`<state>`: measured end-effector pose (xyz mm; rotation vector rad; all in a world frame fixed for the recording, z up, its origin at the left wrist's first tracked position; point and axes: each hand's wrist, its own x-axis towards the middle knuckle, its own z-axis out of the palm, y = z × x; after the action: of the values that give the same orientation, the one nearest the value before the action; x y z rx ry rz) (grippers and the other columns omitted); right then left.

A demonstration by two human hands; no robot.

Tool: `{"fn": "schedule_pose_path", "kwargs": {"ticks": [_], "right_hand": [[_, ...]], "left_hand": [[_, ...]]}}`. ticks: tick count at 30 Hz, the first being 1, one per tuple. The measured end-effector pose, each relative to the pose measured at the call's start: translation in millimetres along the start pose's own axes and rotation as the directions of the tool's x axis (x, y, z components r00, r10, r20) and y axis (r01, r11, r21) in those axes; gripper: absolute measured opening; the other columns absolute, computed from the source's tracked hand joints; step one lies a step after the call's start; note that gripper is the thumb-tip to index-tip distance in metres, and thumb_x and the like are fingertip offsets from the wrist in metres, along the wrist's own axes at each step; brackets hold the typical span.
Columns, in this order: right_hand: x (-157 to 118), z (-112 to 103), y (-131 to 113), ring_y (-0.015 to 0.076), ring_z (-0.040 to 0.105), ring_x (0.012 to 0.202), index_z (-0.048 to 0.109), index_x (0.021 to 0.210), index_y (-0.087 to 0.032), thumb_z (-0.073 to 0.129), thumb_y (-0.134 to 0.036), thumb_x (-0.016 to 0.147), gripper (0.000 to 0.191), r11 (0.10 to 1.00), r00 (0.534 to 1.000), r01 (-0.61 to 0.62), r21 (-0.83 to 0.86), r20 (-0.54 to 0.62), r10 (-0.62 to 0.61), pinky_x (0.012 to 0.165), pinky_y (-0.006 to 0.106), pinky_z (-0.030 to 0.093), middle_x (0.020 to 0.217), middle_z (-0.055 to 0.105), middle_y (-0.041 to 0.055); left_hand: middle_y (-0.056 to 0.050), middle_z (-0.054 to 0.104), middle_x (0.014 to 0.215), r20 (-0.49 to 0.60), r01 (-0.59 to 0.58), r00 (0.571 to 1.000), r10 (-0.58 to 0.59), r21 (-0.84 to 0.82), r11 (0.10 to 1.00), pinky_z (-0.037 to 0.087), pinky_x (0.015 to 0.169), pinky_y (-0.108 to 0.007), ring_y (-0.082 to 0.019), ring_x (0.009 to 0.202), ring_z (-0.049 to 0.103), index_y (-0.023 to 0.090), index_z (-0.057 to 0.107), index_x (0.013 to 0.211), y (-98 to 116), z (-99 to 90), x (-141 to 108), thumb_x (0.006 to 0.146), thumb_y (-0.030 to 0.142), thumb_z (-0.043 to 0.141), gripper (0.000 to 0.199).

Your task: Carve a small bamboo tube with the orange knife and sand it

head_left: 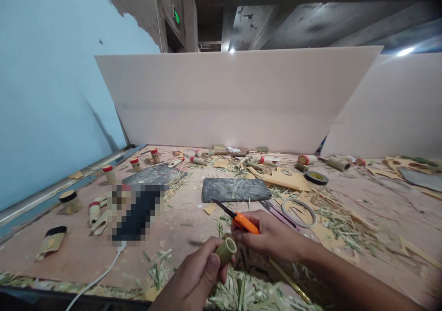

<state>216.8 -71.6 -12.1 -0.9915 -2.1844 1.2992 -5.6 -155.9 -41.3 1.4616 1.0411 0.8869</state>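
Observation:
Near the front edge of the table, my left hand (pixel 198 274) is wrapped round a short green bamboo tube (pixel 226 251), its hollow end tilted up toward the far side. In my right hand (pixel 267 233) is a knife (pixel 243 221) with an orange handle and a dark blade pointing up and left. The blade is apart from the tube, above and beyond it. Below my right wrist lies a thin brass-coloured rod (pixel 292 281). Bamboo shavings (pixel 253 290) are heaped under both hands. My left fingertips are partly hidden behind the tube.
A dark grey slab (pixel 235 190) lies beyond the hands, with a tape ring (pixel 299 213) and a black tape roll (pixel 316 178) to its right. Bamboo pieces with red bands (pixel 109 175) stand at left, near a blurred dark device (pixel 140 214) with a white cable (pixel 100 276).

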Motion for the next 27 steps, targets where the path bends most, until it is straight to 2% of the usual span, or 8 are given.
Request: {"fn": "schedule_pose_path", "kwargs": {"ticks": [3, 6, 11, 14, 18, 21, 24, 27], "right_hand": [[2.7, -0.7, 2.3, 0.0136, 0.045, 0.069, 0.059, 0.082, -0.02, 0.059, -0.029, 0.091, 0.013, 0.998, 0.995, -0.007, -0.067, -0.1, 0.0, 0.064, 0.024, 0.037, 0.075, 0.051, -0.0043], [3.8, -0.5, 3.1, 0.015, 0.049, 0.072, 0.06, 0.084, -0.021, 0.059, -0.033, 0.095, 0.017, 0.991, 0.982, -0.038, -0.129, -0.19, 0.013, 0.065, 0.024, 0.038, 0.078, 0.055, -0.003], [1.2, 1.7, 0.5, 0.0161, 0.048, 0.073, 0.057, 0.084, -0.021, 0.051, -0.054, 0.102, 0.038, 0.975, 0.977, -0.015, -0.222, -0.21, -0.033, 0.064, 0.025, 0.038, 0.078, 0.052, -0.0027], [-2.0, 3.8, -4.0, 0.0182, 0.054, 0.077, 0.06, 0.09, -0.021, 0.039, -0.057, 0.106, 0.045, 0.96, 0.976, 0.031, -0.279, -0.197, -0.089, 0.068, 0.027, 0.041, 0.082, 0.058, -0.0008], [-5.5, 8.1, -7.6, 0.0191, 0.058, 0.075, 0.063, 0.095, -0.021, 0.042, -0.054, 0.106, 0.04, 0.918, 0.97, 0.067, -0.391, -0.19, -0.152, 0.069, 0.028, 0.043, 0.084, 0.067, 0.0022], [-5.9, 11.4, -5.7, 0.0222, 0.065, 0.082, 0.068, 0.113, -0.021, 0.05, -0.052, 0.103, 0.037, 0.896, 0.965, 0.071, -0.437, -0.196, -0.172, 0.075, 0.03, 0.047, 0.094, 0.075, 0.0066], [-4.9, 13.2, -2.9, 0.0268, 0.07, 0.1, 0.063, 0.136, -0.019, 0.054, -0.052, 0.101, 0.048, 0.897, 0.958, 0.08, -0.435, -0.215, -0.19, 0.089, 0.034, 0.051, 0.116, 0.076, 0.0117], [-4.5, 13.6, -3.1, 0.0285, 0.071, 0.104, 0.059, 0.145, -0.017, 0.054, -0.052, 0.101, 0.056, 0.89, 0.952, 0.073, -0.45, -0.234, -0.196, 0.093, 0.036, 0.052, 0.12, 0.075, 0.0139]], "left_hand": [[0.001, 0.052, 0.076, 0.01, 0.038, 0.999, -0.037, -0.214, 0.976, 0.03, 0.056, -0.023, -0.013, 0.062, 0.041, 0.022, 0.059, 0.114, -11.8, -3.4, 5.3, 0.092, 0.077, 0.048, 0.06], [0.007, 0.042, 0.068, 0.045, 0.1, 0.995, -0.09, -0.332, 0.938, 0.019, 0.048, -0.021, -0.009, 0.051, 0.026, 0.024, 0.051, 0.118, -19.5, -6.2, 9.7, 0.089, 0.079, 0.05, 0.063], [-0.002, 0.062, 0.084, -0.071, 0.071, 0.992, -0.107, -0.388, 0.919, 0.035, 0.058, -0.021, -0.01, 0.063, 0.048, 0.019, 0.06, 0.105, -13.9, -8.2, 10.6, 0.094, 0.071, 0.054, 0.053], [-0.004, 0.064, 0.083, -0.095, 0.079, 0.985, -0.144, -0.498, 0.864, 0.039, 0.06, -0.023, -0.014, 0.068, 0.058, 0.017, 0.064, 0.101, -8.8, -8.7, 11.8, 0.09, 0.071, 0.06, 0.055], [0.0, 0.06, 0.073, -0.065, 0.09, 0.984, -0.164, -0.615, 0.783, 0.036, 0.056, -0.021, -0.012, 0.058, 0.057, 0.016, 0.063, 0.106, -4.3, -9.4, 13.2, 0.088, 0.069, 0.066, 0.056], [0.001, 0.06, 0.073, -0.07, 0.094, 0.982, -0.178, -0.631, 0.77, 0.031, 0.051, -0.02, -0.01, 0.054, 0.053, 0.017, 0.063, 0.109, -1.0, -9.7, 12.7, 0.087, 0.068, 0.068, 0.056], [-0.001, 0.061, 0.075, -0.074, 0.11, 0.976, -0.204, -0.643, 0.758, 0.033, 0.051, -0.019, -0.009, 0.054, 0.052, 0.016, 0.064, 0.109, 1.5, -10.4, 11.5, 0.087, 0.065, 0.069, 0.053], [-0.002, 0.062, 0.079, -0.059, 0.133, 0.971, -0.23, -0.668, 0.733, 0.037, 0.054, -0.019, -0.01, 0.058, 0.053, 0.016, 0.065, 0.107, 1.7, -11.6, 10.9, 0.087, 0.061, 0.071, 0.05]]}}
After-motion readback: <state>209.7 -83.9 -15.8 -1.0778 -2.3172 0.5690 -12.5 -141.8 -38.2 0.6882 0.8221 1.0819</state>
